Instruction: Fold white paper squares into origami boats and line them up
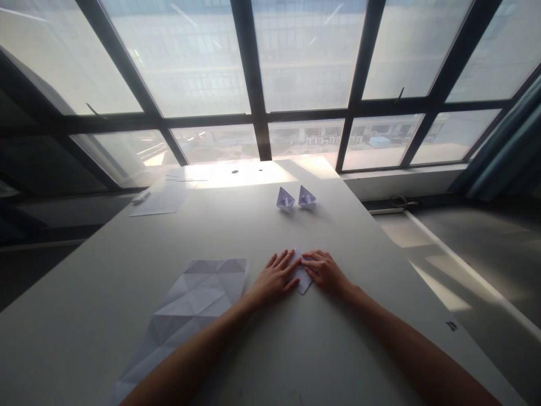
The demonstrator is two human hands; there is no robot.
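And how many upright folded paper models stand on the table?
2: the left model and the right model, side by side on the table beyond the left hand and right hand. No others appear hidden.

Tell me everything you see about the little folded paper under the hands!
The small white folded paper piece lies on the smooth white table, looking fairly flat, with straight edges and a corner at its near end. The left hand rests on its left side, the right hand on its right, partly hiding its outline.

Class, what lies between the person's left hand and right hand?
In the head view, the small folded paper lies there, touched by the left hand and the right hand.
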